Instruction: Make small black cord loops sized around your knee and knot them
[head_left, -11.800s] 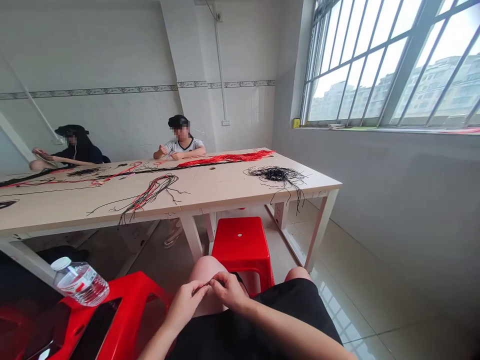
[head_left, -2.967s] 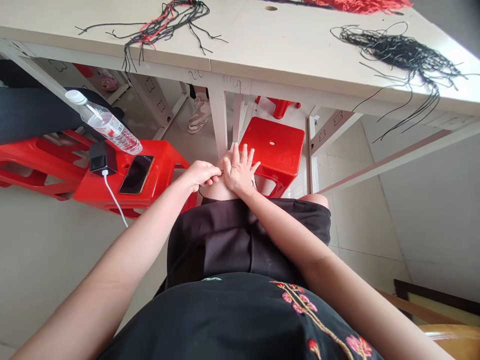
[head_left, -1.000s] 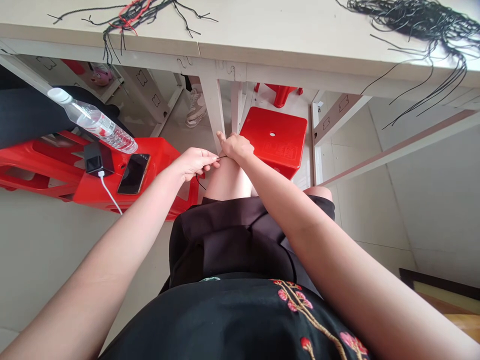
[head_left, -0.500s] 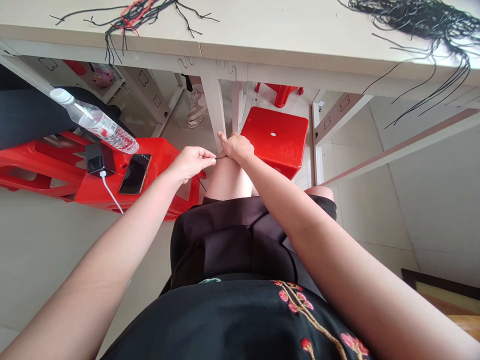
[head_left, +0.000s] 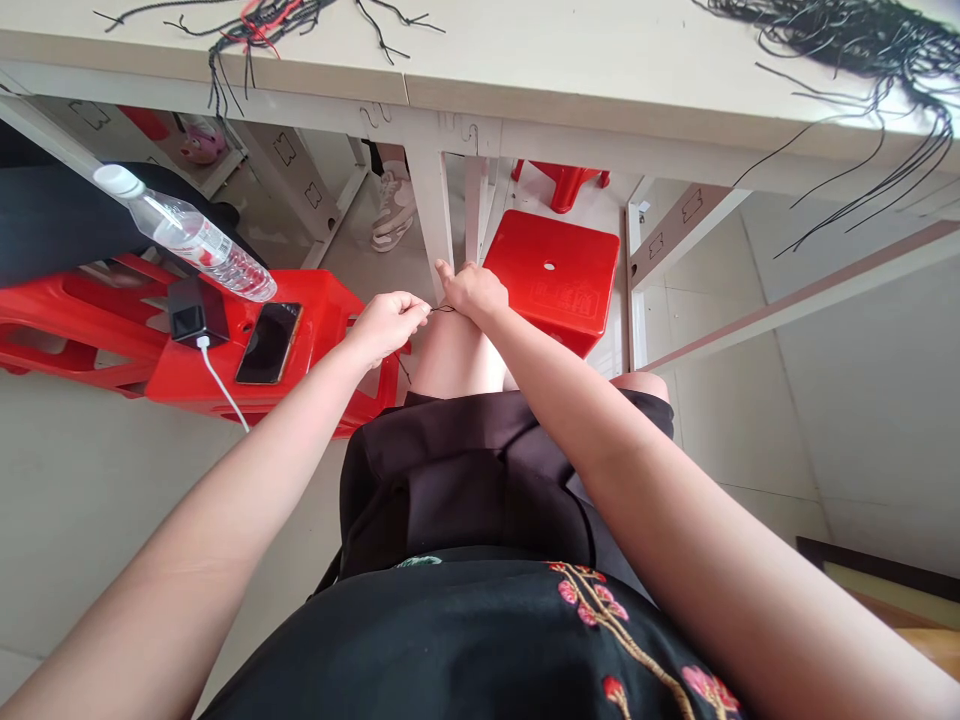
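Observation:
A thin black cord (head_left: 442, 309) stretches between my two hands over my bare knee. My left hand (head_left: 390, 322) is closed, thumb and fingertips pinching one end of it; a loose length hangs below this hand. My right hand (head_left: 474, 291) lies palm down across the top of the knee, with the cord running in under it. Its thumb sticks out to the side, and the other fingers bend over the knee's far side, partly hidden.
Black cords with a red strand (head_left: 274, 25) and a large black cord bundle (head_left: 847, 40) lie on the table (head_left: 570, 70). On a red stool (head_left: 202, 375) are a water bottle (head_left: 191, 235), a phone (head_left: 268, 343) and a black charger (head_left: 196, 312). Another red stool (head_left: 555, 275) stands beyond my knee.
My left hand has shifted very slightly, and the cord between the hands now shows a small open loop. My right hand stays on the knee. The view has tilted a little.

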